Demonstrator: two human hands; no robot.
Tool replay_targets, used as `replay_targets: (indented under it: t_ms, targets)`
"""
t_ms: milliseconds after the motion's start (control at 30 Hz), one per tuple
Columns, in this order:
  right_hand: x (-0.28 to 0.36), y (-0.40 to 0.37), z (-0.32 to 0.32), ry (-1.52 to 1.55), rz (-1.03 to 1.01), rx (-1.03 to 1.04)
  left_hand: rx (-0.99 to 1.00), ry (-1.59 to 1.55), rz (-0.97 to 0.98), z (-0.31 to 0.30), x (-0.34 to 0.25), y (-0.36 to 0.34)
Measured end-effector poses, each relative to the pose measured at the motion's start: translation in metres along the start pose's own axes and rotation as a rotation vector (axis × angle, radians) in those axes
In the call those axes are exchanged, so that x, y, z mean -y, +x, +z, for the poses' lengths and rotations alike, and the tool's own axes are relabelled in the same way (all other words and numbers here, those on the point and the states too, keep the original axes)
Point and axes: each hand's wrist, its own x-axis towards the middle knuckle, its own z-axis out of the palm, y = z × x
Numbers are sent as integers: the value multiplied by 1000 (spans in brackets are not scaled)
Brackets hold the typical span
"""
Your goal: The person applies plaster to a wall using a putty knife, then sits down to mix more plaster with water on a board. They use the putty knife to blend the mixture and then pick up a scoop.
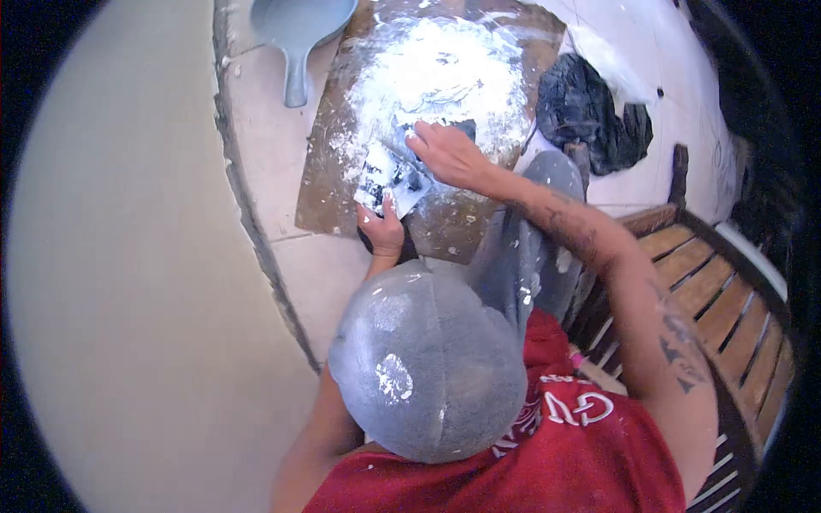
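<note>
My left hand (382,229) is closed at the near edge of a flat plate (412,198) smeared with white paste and dark patches, thumb on top. My right hand (453,156) is closed just above and right of it, knuckles up. By its fingers shows the dark blade of a flat scraper (463,128); its grip is hidden under the hand. Both hands are over a brown board (325,192), where a broad heap of white paste (445,73) is spread. White smears mark my left fingers.
A grey-blue dustpan-like scoop with a handle (295,77) lies at the upper left. To the right are a crumpled black plastic bag (590,111) and a slatted wooden bench (718,299). A plain wall (128,256) runs along the left. My paint-spotted knee (428,359) is in front.
</note>
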Motion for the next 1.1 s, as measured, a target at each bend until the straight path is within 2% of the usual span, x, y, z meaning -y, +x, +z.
replay_targets:
  t_ms: [67,133,200,233,267,367,500,600,767,833,967,1100]
  targets:
    - [1,2,6,-2,-61,-4,12,-44,-68,0,0,-2]
    - [-2,10,11,-37,-20,-8,33,-5,8,-1,-3,1]
    - [-4,18,15,-67,36,11,73,34,-9,-2,-3,1]
    - [-6,20,16,-78,26,-121,63,38,-3,1,-1,-1]
    - [-8,21,18,-72,58,-127,55,33,-10,1,3,-2]
    - [-11,20,8,5,129,-107,44,250,37,0,15,-5]
    - [-13,8,-18,-3,175,-129,100,-32,29,0,0,3]
    - [-26,3,-22,-69,116,-273,97,54,81,0,6,1]
    - [-41,8,-23,-144,213,-314,92,68,50,-1,4,0]
    - [-41,8,-26,-151,215,-297,80,69,94,-2,1,3]
    - [-28,0,-40,-96,240,-210,88,62,57,-1,0,2]
    - [-23,1,-22,-84,86,-265,96,76,52,-3,-7,2]
